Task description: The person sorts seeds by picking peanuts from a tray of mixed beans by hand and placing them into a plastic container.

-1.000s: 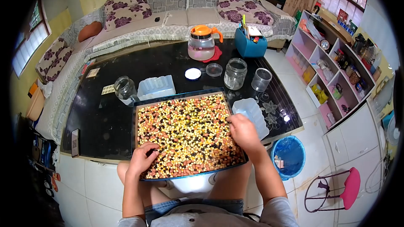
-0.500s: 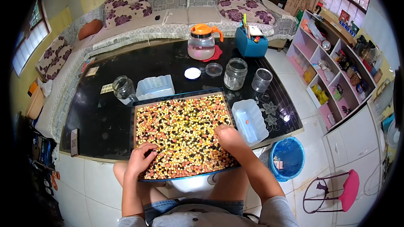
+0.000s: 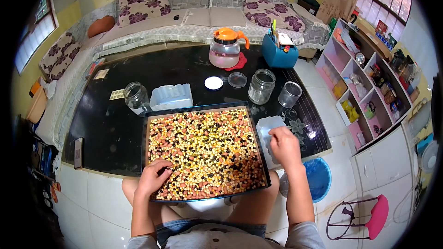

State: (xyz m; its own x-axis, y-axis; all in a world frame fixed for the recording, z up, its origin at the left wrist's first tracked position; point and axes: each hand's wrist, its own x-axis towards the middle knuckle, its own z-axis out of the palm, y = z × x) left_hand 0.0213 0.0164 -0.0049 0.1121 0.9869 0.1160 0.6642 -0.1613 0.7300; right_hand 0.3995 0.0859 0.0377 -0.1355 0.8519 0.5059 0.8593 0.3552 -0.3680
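A shallow tray (image 3: 144, 157) full of mixed peanuts, dark beans and yellow and white corn kernels rests at the table's front edge, over the lap. My left hand (image 3: 155, 175) lies on its near left part, fingers curled and tips close together at the kernels; anything in them is hidden. My right hand (image 3: 285, 145) is over the translucent plastic container (image 3: 266, 127) to the right of the tray. Its fingers are pinched, and whatever they hold is too small to make out. That hand hides much of the container's inside.
On the black table (image 3: 101, 129) stand a second plastic container (image 3: 171, 97), a left glass jar (image 3: 136, 97), a right jar (image 3: 261, 87), a clear cup (image 3: 290, 95) and an orange-lidded pitcher (image 3: 224, 53). A blue bin (image 3: 320, 180) and pink stool (image 3: 377, 216) are right.
My right hand has moved right, from over the kernels at the tray's right side to above the plastic container. My left hand has stayed nearly in place.
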